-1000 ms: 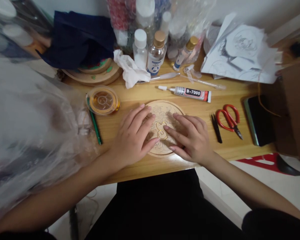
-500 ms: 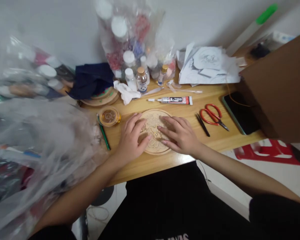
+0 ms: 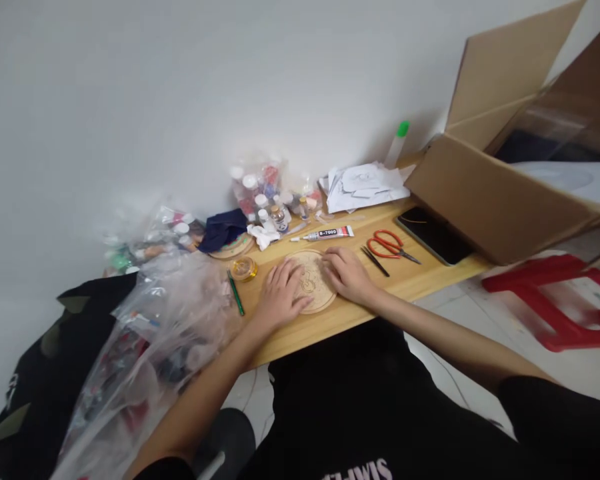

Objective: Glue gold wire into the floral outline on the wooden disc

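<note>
A round wooden disc [image 3: 314, 285] with a line pattern lies on the wooden table [image 3: 300, 335]. My left hand [image 3: 281, 293] rests over its left side, fingers stretched out flat. On the disc's right edge lies my right hand [image 3: 347, 273], its fingers slightly bent and apart. Neither hand grips anything. Behind the disc is a B-7000 glue tube [image 3: 329, 233]. To the right are black tweezers [image 3: 375, 261] and red-handled scissors [image 3: 391, 247]. A green pencil [image 3: 236, 293] and a round amber container [image 3: 243, 269] sit to the left.
A phone [image 3: 435, 235] lies near the open cardboard box [image 3: 485, 193] at the right. Papers [image 3: 363, 187], bagged bottles [image 3: 261, 200] and a dark blue cloth [image 3: 223, 230] line the back. Plastic bags [image 3: 165, 320] cover the left side; a red stool [image 3: 540, 300] stands on the floor.
The view has shifted and widened, showing more wall, the open box and the stool. My right fingers have drawn back toward the disc's right edge and bent more; my left fingers remain on its left side.
</note>
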{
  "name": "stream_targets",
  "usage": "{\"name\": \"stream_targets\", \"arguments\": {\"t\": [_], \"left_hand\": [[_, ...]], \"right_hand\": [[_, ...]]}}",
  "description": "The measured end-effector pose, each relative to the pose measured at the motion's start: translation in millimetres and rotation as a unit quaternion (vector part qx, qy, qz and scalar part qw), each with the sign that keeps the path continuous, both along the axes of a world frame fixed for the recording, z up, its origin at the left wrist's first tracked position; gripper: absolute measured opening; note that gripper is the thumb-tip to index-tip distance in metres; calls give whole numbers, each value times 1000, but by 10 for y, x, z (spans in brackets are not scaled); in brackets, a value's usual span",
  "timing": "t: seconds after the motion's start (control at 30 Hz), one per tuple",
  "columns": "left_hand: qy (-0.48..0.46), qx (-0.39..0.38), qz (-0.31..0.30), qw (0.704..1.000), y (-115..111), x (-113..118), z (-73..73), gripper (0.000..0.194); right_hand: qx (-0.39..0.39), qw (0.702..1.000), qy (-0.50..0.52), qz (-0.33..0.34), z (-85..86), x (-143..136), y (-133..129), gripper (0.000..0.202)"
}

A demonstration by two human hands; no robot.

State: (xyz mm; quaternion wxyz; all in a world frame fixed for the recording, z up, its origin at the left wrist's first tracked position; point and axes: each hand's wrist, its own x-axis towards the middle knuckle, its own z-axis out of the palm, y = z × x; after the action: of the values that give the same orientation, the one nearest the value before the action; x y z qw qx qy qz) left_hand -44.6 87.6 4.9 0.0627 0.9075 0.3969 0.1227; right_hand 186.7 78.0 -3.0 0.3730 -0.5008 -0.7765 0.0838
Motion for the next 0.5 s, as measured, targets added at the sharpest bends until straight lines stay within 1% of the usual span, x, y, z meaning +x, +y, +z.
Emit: {"name": "stream_targets", "arguments": {"t": [0.17, 0.3, 0.5], "left_hand": [[33, 6, -7, 999, 4, -18, -12, 67], [44, 12, -13, 999, -12, -14, -23, 66], [65, 38, -35, 997, -29, 2, -6, 65]], "right_hand": [[0, 1000, 19, -5, -42, 28, 7, 18], [-9, 1000, 29, 2, -73, 56, 11, 22], [-5, 998, 59, 16, -53, 43, 26, 24]]}}
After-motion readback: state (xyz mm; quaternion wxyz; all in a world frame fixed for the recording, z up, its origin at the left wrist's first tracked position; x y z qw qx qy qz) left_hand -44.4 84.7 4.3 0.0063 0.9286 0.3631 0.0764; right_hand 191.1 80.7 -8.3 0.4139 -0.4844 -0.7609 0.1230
